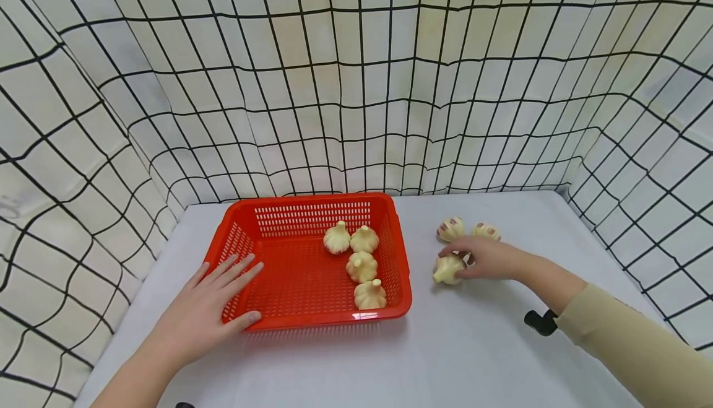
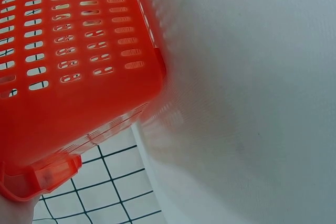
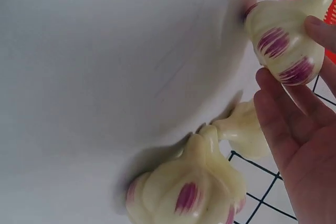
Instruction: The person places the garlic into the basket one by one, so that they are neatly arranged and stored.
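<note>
My right hand [image 1: 490,259] pinches a garlic bulb [image 1: 447,269] between thumb and fingers, to the right of a red plastic basket [image 1: 328,319]. In the right wrist view this bulb [image 3: 286,45] is cream with purple streaks, and its stem points away from the palm. My left hand [image 1: 206,309] lies with fingers spread over the basket's left side and front left corner. Several garlic bulbs [image 1: 362,267] stand in a group along the right side inside the basket. Two more garlic bulbs, one left [image 1: 450,229] and one right [image 1: 486,231], lie just beyond my right hand.
A white table surface [image 1: 445,358] lies under everything. Black netting over white sheeting [image 1: 367,86] rises behind the table and at both sides. Small black objects show by my right wrist [image 1: 540,322] and at the bottom edge.
</note>
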Demonstrator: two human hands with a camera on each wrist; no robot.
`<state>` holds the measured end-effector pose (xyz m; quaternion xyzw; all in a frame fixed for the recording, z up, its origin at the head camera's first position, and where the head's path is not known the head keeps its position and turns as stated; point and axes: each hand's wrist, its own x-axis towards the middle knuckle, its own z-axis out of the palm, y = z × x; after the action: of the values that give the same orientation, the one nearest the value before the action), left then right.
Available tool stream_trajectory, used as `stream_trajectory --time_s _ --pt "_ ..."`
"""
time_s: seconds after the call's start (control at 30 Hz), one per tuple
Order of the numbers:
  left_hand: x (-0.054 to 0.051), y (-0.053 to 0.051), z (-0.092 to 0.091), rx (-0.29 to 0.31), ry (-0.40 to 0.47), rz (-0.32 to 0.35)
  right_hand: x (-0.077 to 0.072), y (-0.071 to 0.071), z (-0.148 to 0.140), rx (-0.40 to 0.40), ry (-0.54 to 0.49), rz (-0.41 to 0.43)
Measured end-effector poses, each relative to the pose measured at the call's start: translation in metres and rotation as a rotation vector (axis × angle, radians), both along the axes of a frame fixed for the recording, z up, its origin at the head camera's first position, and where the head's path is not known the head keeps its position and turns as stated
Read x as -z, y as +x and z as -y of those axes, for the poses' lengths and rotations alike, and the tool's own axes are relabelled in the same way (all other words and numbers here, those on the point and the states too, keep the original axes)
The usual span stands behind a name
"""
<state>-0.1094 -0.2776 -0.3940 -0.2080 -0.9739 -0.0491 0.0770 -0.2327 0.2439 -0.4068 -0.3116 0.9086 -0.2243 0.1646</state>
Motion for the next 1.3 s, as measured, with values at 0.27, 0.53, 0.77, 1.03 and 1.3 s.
stream_trajectory --time_s 0.27,0.53,0.77,1.03,1.3 --pt "-0.001 0.001 -0.001 -0.002 0.003 0.000 0.006 0.002 -0.003 0.098 -0.054 0.147" --pt "-0.001 0.001 0.000 -0.002 -0.006 0.003 0.013 0.000 -0.011 0.126 -0.009 0.127" --pt "0.001 0.000 0.000 0.001 -0.007 -0.013 0.013 0.002 -0.013 0.118 -0.055 0.110" --pt "0.002 0.000 0.002 -0.004 -0.013 -0.018 0.000 0.005 -0.008 0.090 -0.094 0.030" --pt "-0.002 0.002 -0.001 -0.015 -0.004 0.013 -0.002 0.006 0.002 0.031 -0.099 -0.029"
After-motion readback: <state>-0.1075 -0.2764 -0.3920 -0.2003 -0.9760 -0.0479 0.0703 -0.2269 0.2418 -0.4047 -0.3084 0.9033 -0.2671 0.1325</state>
